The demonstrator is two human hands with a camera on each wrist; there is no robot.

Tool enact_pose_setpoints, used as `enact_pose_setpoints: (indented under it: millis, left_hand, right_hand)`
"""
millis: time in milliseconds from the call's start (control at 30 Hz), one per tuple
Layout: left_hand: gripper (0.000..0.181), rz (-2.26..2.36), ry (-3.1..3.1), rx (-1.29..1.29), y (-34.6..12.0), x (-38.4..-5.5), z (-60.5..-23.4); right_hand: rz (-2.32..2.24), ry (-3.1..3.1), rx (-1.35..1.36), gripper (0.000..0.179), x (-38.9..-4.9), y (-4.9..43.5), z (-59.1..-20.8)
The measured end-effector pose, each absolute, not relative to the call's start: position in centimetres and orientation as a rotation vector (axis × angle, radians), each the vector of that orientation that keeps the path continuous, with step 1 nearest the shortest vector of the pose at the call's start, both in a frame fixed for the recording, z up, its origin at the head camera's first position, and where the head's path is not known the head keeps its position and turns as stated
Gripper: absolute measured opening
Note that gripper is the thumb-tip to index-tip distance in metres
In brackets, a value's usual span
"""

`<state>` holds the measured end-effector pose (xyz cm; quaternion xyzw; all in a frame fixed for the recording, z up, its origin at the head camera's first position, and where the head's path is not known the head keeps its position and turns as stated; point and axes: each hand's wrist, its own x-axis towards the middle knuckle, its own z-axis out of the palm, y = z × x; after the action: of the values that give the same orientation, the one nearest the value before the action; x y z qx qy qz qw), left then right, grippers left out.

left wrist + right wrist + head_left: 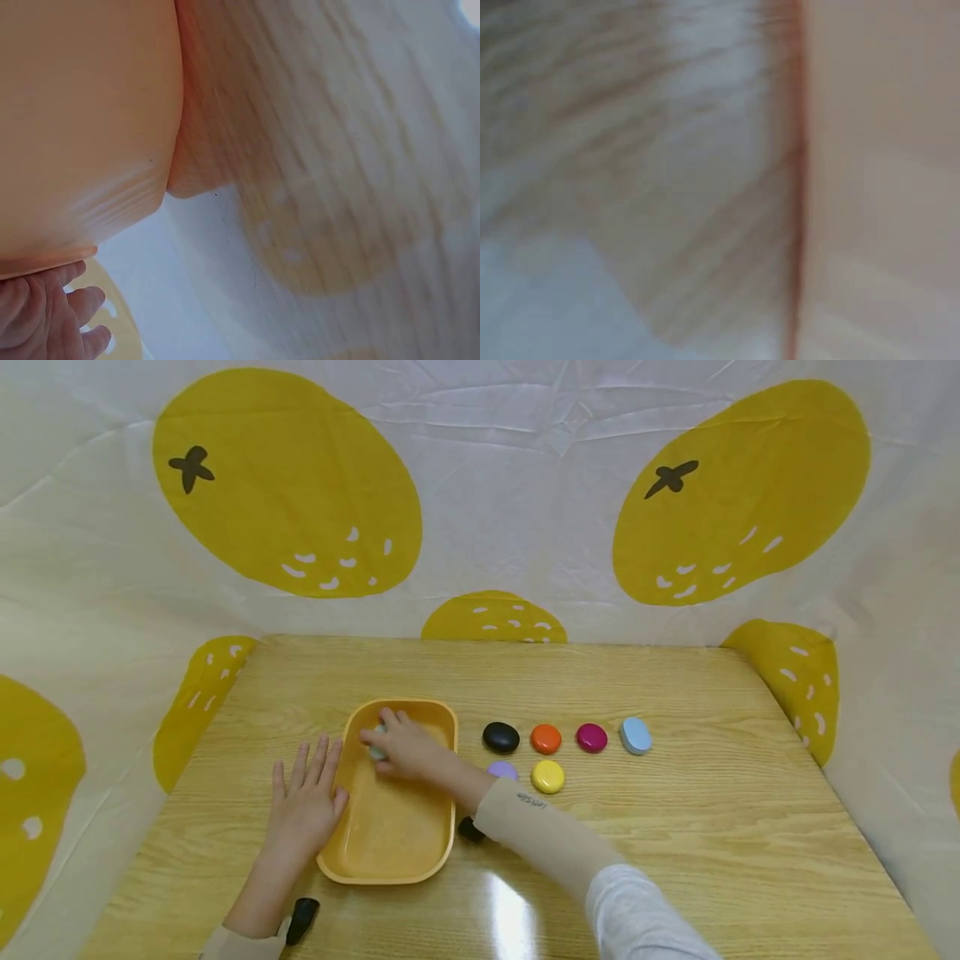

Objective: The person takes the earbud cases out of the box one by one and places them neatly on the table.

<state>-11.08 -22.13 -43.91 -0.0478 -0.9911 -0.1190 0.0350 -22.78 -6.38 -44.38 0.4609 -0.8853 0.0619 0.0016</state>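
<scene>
A shallow orange-yellow tray (390,839) lies on the wooden table. Inside its far left part, my right hand (412,752) grips a small pale grey-green rounded piece (377,745), mostly covered by the fingers. My left hand (306,800) lies flat with fingers spread along the tray's left side, thumb at the rim. In the left wrist view, the left fingers (52,315) reach just under the tray's edge, beside its outer wall (82,112). The right wrist view is blurred and shows the tray's side (877,187) but no hand.
Right of the tray sit a black (500,737), an orange (546,739), a magenta (592,738) and a light blue piece (636,736) in a row. Nearer are a yellow piece (548,777) and a lavender one (502,769), partly behind the right forearm. A fruit-print cloth (510,510) hangs behind.
</scene>
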Motion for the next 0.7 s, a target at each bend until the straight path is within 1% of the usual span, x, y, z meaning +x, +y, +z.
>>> enact_pose_setpoints:
  millis: [200, 400, 700]
  left_hand:
    - [0.058, -0.372, -3.058, -0.139, -22.1, -11.2, -43.9]
    - [0.057, -0.383, -3.046, -0.142, -22.2, -11.2, -43.9]
    - [0.056, -0.418, -3.043, -0.141, -22.2, -11.2, -43.9]
  right_hand:
    - [0.394, -2.772, 1.434, 0.035, -22.7, -4.1, -41.9]
    - [0.615, -2.736, 1.432, 0.034, -22.8, 0.4, -39.7]
    - [0.716, -2.717, 1.302, 0.032, -22.5, 9.3, -39.7]
